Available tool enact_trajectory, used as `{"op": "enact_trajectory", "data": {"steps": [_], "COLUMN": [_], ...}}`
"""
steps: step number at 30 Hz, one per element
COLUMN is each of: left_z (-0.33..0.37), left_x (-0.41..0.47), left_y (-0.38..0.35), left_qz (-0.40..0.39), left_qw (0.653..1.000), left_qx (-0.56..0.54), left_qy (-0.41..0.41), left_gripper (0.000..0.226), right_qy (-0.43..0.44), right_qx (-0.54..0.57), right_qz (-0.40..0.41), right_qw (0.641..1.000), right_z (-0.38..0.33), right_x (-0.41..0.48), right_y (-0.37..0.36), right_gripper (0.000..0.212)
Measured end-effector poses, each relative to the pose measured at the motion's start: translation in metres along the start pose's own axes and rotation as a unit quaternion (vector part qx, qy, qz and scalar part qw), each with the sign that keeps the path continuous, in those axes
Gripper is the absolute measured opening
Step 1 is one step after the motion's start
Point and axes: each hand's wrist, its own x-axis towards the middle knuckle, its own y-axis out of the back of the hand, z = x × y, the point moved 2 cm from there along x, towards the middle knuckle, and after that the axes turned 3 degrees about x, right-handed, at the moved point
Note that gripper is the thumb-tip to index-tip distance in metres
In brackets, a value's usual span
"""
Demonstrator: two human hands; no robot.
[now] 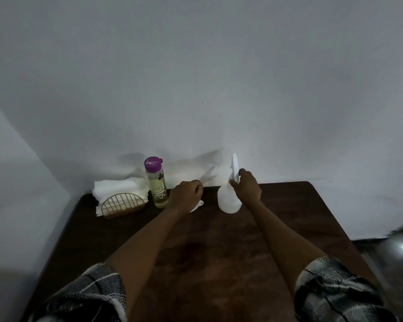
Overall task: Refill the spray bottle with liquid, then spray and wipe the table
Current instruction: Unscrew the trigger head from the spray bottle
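1. Right hand (246,186) fingers curl round the spray bottle's (228,202) neck, at the table's (219,263) twelve o'clock.
2. Left hand (187,194) fingers curl above a white piece (198,204); hold unclear.
3. Brace the body while unscrewing; liquid bottle (156,185) stands at ten o'clock.

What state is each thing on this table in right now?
Spray bottle: upright, sprayer on top, neck gripped by right hand.
Purple-capped bottle: upright, cap shut, yellowish liquid inside.
White item: maybe a funnel, lying on the table, mostly hidden under left hand; grip unclear.
Napkins: stacked in wire holder.
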Motion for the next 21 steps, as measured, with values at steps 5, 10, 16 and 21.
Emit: {"op": "enact_trajectory", "data": {"steps": [5,10,16,21], "left_z": [-0.005,-0.004,-0.005,-0.009], "left_x": [0.001,-0.013,-0.065,-0.124], "left_y": [0.000,-0.001,-0.018,-0.034], "left_qz": [-0.012,-0.010,-0.005,-0.028], "left_qw": [1.000,0.998,0.989,0.980], "left_qx": [-0.011,-0.059,-0.148,-0.192], "left_qy": [0.004,-0.002,0.020,0.032], "left_gripper": [0.025,0.023,0.022,0.037], "right_qy": [0.005,0.031,0.100,0.152], "right_qx": [0.058,0.075,0.093,0.119], "right_qz": [0.008,0.002,-0.026,-0.075], "right_qw": [0.998,0.997,0.990,0.978], "right_z": [0.002,0.006,0.005,-0.002], "right_x": [-0.001,-0.020,-0.076,-0.137], "right_y": [0.005,0.004,0.011,0.011], "right_gripper": [0.025,0.024,0.023,0.027]}}
